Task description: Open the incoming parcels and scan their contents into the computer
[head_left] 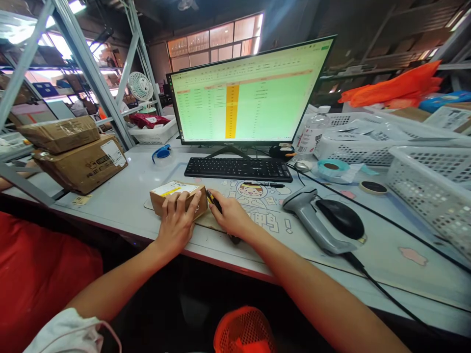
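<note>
A small cardboard box [159,203] with a white and yellow label on top sits on the desk mat near the front edge. My left hand [177,215] grips it, fingers bent over its near side and top edge. In my right hand [230,213] is a black and yellow utility knife [214,201], its front end against the right end of the box. The blade tip cannot be made out. Beyond my hands lies a black keyboard [237,169], with a pen [263,185] just in front of it.
A lit monitor [246,98] stands behind the keyboard. To the right are a grey barcode scanner [312,223], a black mouse [340,217], cables, tape rolls and white baskets [434,191]. Stacked cartons [84,164] stand at left by a metal frame. An orange bin [243,328] is below the desk.
</note>
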